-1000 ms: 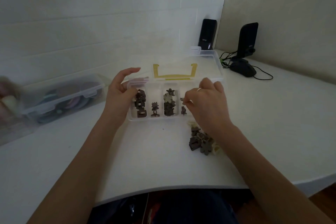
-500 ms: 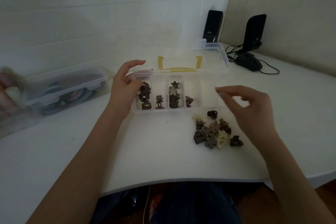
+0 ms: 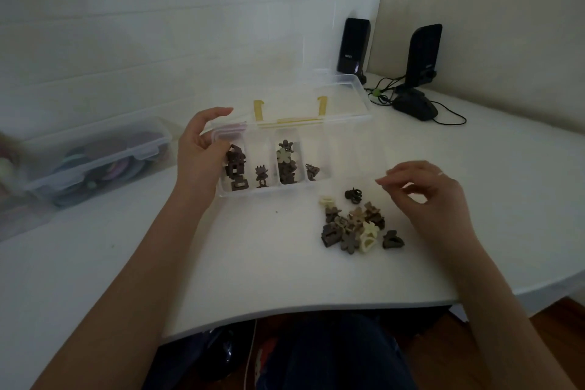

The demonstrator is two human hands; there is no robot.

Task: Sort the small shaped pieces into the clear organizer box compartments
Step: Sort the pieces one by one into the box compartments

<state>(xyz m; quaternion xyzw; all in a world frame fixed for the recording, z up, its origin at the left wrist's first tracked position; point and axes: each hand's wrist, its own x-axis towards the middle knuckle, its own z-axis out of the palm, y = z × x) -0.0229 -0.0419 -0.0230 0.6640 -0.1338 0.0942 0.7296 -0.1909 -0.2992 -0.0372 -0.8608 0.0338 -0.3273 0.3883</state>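
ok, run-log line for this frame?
phase: sorting | left hand: steadying organizer box | right hand: empty, above loose pile | four compartments hold pieces

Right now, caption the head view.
Left hand steadies organizer box; empty right hand hovers by unsorted clips.

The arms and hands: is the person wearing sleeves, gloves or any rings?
No sleeves or gloves show: both forearms are bare right up to the picture's edge. The right hand wears a thin pale ring on one finger. The left hand shows no ring or watch from this view.
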